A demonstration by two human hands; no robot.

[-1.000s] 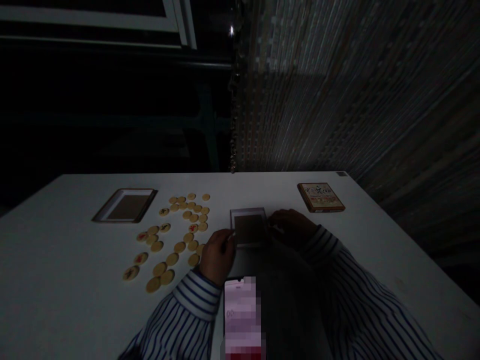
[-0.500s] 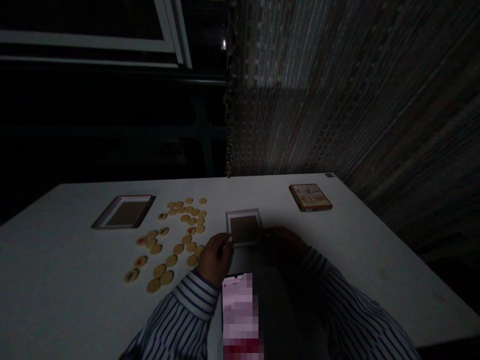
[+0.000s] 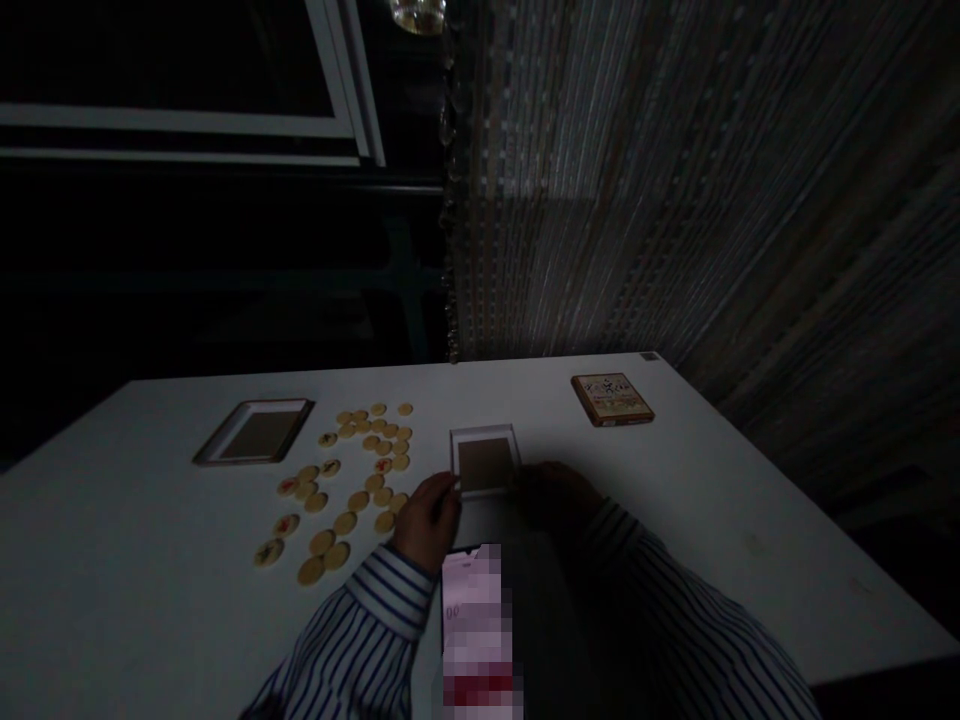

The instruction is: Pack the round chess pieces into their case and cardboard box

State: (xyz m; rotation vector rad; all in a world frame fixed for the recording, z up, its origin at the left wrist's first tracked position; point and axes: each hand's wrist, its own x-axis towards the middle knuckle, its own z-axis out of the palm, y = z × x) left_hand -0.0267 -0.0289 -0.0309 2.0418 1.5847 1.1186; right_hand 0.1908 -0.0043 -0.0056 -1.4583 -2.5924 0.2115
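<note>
Between my hands, on the white table [image 3: 480, 384], sits a shallow open box tray [image 3: 486, 465] with pale walls and a brown bottom. My left hand [image 3: 427, 525] pinches its near left corner between thumb and fingers. At its right side is my right hand [image 3: 559, 490], in deep shadow; its fingers appear closed on the tray's edge, though their detail is hard to see. Left of my left hand lie several round wooden xiangqi pieces [image 3: 345, 523], scattered. A few show red or black characters; most show plain faces.
A second shallow open box [image 3: 259, 433] lies at the back left. At the back right is a flat printed box [image 3: 613, 398]. A lit phone [image 3: 476, 620] is in front of me, below my hands. Beyond the table hangs a bead curtain [image 3: 570, 200].
My view has tilted up slightly, so the table sits a little lower in the picture. Both hands stay at the tray, and the pieces lie as before.
</note>
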